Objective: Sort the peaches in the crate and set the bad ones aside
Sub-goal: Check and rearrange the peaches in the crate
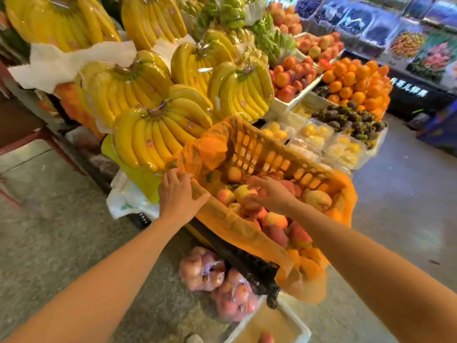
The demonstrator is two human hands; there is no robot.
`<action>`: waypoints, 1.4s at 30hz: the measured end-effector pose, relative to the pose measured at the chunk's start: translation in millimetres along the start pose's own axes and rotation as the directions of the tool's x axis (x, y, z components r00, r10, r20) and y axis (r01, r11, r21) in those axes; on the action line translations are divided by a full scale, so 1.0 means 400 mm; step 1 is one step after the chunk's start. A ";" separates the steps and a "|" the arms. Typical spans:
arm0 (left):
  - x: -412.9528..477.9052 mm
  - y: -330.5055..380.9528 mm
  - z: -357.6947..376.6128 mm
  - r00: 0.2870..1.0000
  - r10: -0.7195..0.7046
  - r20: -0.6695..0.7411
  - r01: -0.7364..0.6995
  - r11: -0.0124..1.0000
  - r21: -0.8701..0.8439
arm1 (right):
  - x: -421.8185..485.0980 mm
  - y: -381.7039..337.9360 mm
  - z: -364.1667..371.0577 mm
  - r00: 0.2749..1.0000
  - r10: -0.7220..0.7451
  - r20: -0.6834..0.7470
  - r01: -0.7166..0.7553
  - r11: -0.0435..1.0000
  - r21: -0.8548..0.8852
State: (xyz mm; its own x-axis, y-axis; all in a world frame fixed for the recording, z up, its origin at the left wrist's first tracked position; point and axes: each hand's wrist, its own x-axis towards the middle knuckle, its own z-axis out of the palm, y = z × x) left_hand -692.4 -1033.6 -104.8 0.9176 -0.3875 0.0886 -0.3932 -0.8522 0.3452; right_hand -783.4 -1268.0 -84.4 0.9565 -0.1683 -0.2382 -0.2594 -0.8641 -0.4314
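Note:
An orange plastic crate (262, 149), lined with a thin orange bag, holds several red and yellow peaches (274, 219). My left hand (176, 194) grips the crate's near-left rim and the bag over it. My right hand (269, 195) reaches into the crate from the right, fingers curled around a yellow-red peach (243, 193) on top of the pile. A white foam box (294, 325) on the floor below the crate has one peach (265, 339) showing at the frame's bottom edge.
Wrapped banana bunches (158, 134) crowd the stand just left of and behind the crate. Two bags of peaches (215, 280) lie on the floor under it. Boxed yellow fruit (319, 137), oranges (356, 82) and dark mangosteens (351, 117) sit to the right. Concrete floor surrounds the stand.

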 end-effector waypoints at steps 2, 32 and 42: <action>0.006 0.000 -0.002 1.000 0.021 0.003 -0.021 1.000 0.013 | -0.022 0.008 0.002 0.999 0.021 -0.034 -0.021 1.000 0.015; 0.484 -0.016 0.044 0.781 0.578 0.237 -0.504 0.807 -0.308 | 0.119 -0.041 -0.012 0.922 0.387 0.029 -0.385 0.901 0.200; 0.512 0.002 0.060 0.784 0.562 0.266 -0.442 0.805 -0.396 | 0.305 -0.017 0.038 0.980 0.199 0.013 -0.189 0.905 0.381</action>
State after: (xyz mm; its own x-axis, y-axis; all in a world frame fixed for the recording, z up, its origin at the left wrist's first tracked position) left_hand -506.3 -1122.2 -108.7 0.4827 -0.8757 0.0146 -0.6994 -0.3754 0.6082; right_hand -666.9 -1275.6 -123.9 0.8839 -0.3311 -0.3304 -0.4663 -0.5696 -0.6769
